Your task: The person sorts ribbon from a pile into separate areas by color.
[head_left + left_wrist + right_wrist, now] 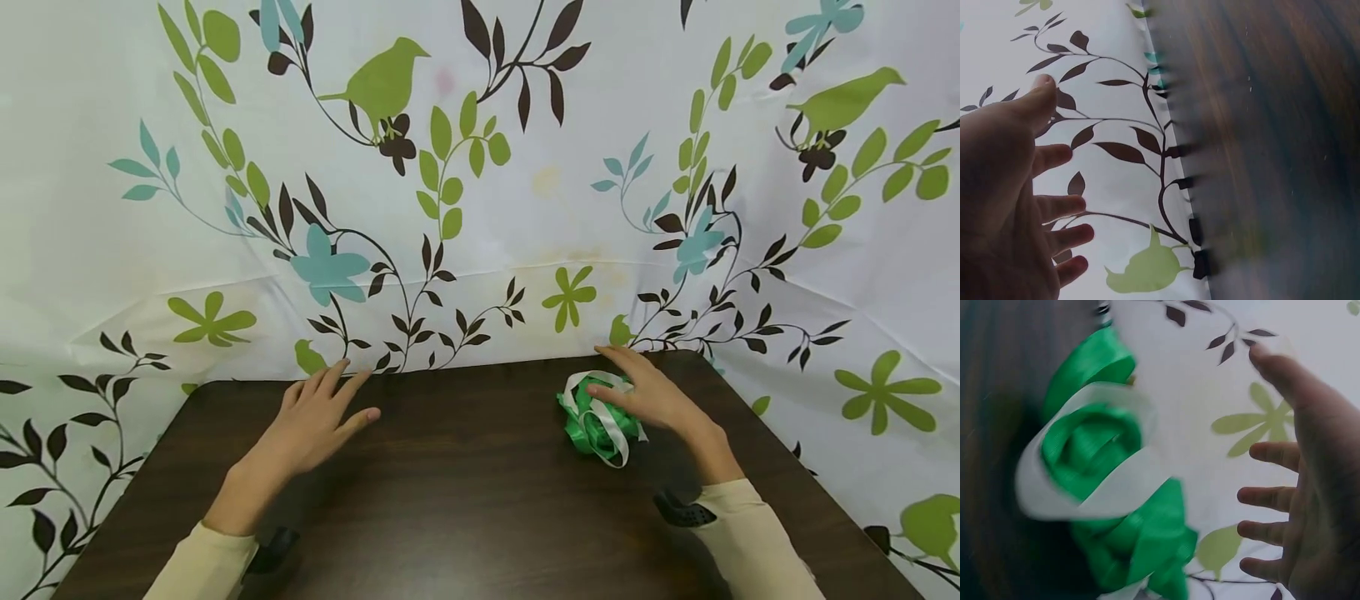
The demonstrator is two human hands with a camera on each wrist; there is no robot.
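Note:
A bundle of green and white ribbon point(600, 429) lies on the right part of the dark wooden table point(450, 483). Over its back right side hovers my right hand point(656, 396), fingers spread, its thumb overlapping the ribbon in the head view. In the right wrist view the ribbon point(1113, 494) shows loose green folds with a white loop across them, apart from the fingertips. My left hand point(318, 421) is held above the table's back left part, fingers extended and holding nothing. The left wrist view shows that palm point(997, 206) with only cloth and tabletop beyond it.
A white cloth point(525, 208) printed with leaves, flowers and birds hangs behind the table and along its sides. Dark wrist devices point(682, 508) sit under both cream sleeves point(757, 542).

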